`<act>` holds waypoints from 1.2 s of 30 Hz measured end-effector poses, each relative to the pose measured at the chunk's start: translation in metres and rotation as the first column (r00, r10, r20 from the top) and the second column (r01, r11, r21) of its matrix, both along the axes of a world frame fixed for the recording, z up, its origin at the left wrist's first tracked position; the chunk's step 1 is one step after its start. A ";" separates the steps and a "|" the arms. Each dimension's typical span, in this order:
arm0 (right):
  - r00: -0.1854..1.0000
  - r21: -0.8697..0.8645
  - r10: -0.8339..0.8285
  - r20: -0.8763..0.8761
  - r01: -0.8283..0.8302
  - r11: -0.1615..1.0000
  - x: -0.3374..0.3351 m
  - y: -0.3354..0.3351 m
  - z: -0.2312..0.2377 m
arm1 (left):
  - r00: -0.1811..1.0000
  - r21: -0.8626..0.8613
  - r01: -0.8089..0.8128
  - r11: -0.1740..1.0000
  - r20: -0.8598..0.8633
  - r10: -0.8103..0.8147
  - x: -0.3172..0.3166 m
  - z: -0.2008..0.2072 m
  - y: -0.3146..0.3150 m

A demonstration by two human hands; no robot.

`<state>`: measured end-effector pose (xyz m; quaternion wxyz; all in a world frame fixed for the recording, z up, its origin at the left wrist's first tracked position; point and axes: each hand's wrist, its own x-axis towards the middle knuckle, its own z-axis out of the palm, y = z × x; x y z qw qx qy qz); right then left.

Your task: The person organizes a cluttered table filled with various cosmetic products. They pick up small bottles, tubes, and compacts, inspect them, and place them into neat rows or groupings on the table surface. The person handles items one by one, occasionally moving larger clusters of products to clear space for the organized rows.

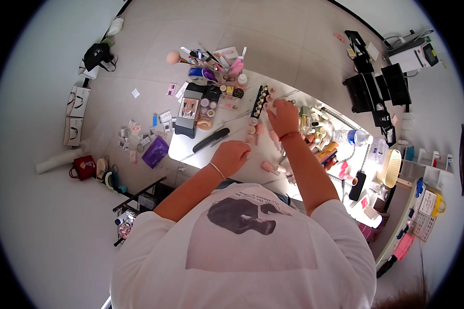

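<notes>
Over the near edge of the white marbled table, my left hand is closed with its fingers curled; whatever may be in it is hidden. Farther off, my right hand reaches down with bent fingers beside a dark narrow rack of small pale-topped pieces. Its fingertips are drawn in close to small pink bottles, and I cannot make out what they hold. Between my hands stand more small pink bottles. A pink tube lies near my body. Left of my left hand is a black elongated case.
A cup of makeup brushes and a palette on a grey-black stand fill the table's left. Crowded cosmetics, a water bottle and a cream basket are on the right. A purple pouch lies on the floor.
</notes>
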<state>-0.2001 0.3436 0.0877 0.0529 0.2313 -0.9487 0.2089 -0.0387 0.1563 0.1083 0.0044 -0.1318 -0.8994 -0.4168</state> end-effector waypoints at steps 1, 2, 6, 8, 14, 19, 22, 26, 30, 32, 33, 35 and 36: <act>0.999 0.027 0.005 0.033 -0.006 1.000 0.013 0.003 -0.002 | 1.000 0.008 -0.003 1.000 -0.002 0.003 -0.001 -0.002 -0.001; 0.998 0.054 0.010 0.067 -0.013 0.998 0.026 0.005 -0.005 | 1.000 0.011 -0.017 1.000 -0.015 0.017 -0.001 -0.003 -0.001; 0.976 0.269 0.028 0.218 -0.087 0.959 0.072 0.007 -0.018 | 0.999 0.009 -0.033 0.999 -0.023 0.033 -0.002 -0.002 -0.001; 0.967 0.341 -0.013 0.253 -0.077 0.937 0.084 0.001 -0.021 | 1.000 0.003 -0.012 1.000 -0.003 0.012 -0.004 -0.002 -0.003; 0.911 0.487 -0.105 0.398 -0.113 0.866 0.087 -0.016 -0.020 | 0.999 -0.019 -0.017 1.000 0.045 0.017 -0.015 0.002 -0.010; 0.915 0.462 -0.131 0.381 -0.066 0.885 0.090 -0.019 -0.016 | 0.985 0.060 -0.096 0.994 0.149 0.086 -0.033 -0.005 -0.023; 0.928 0.441 -0.171 0.332 0.008 0.898 0.093 -0.014 -0.007 | 0.975 0.111 -0.140 0.984 0.188 0.118 -0.043 -0.014 -0.029; 0.889 0.402 -0.267 0.373 0.104 0.910 0.081 -0.005 -0.002 | 0.921 0.243 -0.281 0.928 0.339 0.190 -0.057 -0.036 -0.028; 0.949 0.265 -0.236 0.208 0.177 0.948 0.062 0.001 -0.002 | 0.821 0.447 -0.468 0.762 0.539 0.188 -0.076 -0.064 -0.020; 0.963 0.215 -0.191 0.191 0.149 0.965 0.048 0.003 -0.008 | 0.753 0.505 -0.530 0.682 0.649 0.105 -0.092 -0.083 -0.019; 0.966 0.211 -0.176 0.189 0.135 0.968 0.043 0.000 -0.006 | 0.713 0.521 -0.545 0.657 0.700 0.037 -0.101 -0.090 -0.021; 0.971 0.207 -0.151 0.183 0.112 0.972 0.034 0.000 -0.004 | 0.640 0.542 -0.591 0.598 0.766 -0.062 -0.112 -0.095 -0.019; 0.975 0.205 -0.145 0.166 0.110 0.973 0.031 0.001 -0.006 | 0.612 0.547 -0.618 0.564 0.786 -0.091 -0.117 -0.093 -0.015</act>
